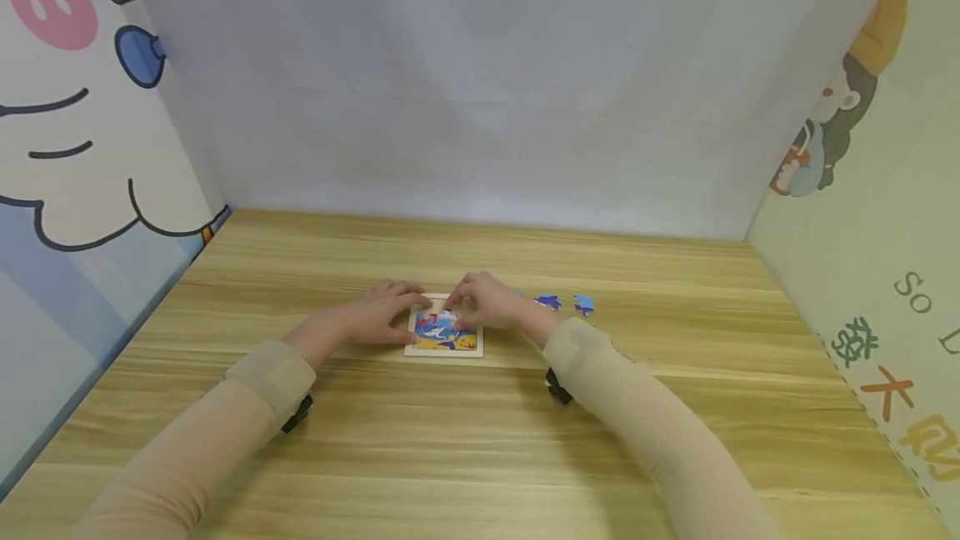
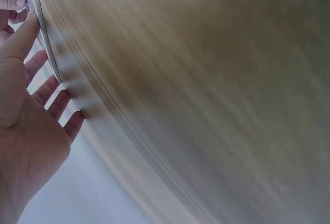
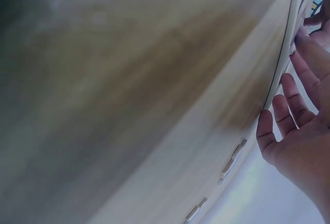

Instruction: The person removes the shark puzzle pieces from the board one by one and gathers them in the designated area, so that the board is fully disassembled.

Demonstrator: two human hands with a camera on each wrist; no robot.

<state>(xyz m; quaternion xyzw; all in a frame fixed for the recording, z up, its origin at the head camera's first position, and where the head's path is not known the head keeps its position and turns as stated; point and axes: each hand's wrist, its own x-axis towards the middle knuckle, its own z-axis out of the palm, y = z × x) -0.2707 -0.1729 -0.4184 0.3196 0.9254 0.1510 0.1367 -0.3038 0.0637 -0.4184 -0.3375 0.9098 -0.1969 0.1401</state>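
A small square jigsaw puzzle [image 1: 444,352] with a pale frame lies flat on the table, its picture showing a blue sea, a white-bellied sea animal and yellow sand. At its left side is my left hand [image 1: 382,315], thumb and fingers spread and resting along the frame. My right hand [image 1: 491,302] reaches over the upper right of the puzzle. Its bent thumb and index finger pinch a small puzzle piece [image 1: 448,314], mostly hidden by the fingers. Bare pale backing shows near the top of the frame, left of the right fingertips.
Right of the puzzle lie loose pieces, a dark blue one [image 1: 550,302] and a lighter blue one [image 1: 584,304]; another is partly hidden behind the right wrist. A white curtain [image 1: 480,107] stands behind the wooden table [image 1: 450,457], with printed panels on both sides.
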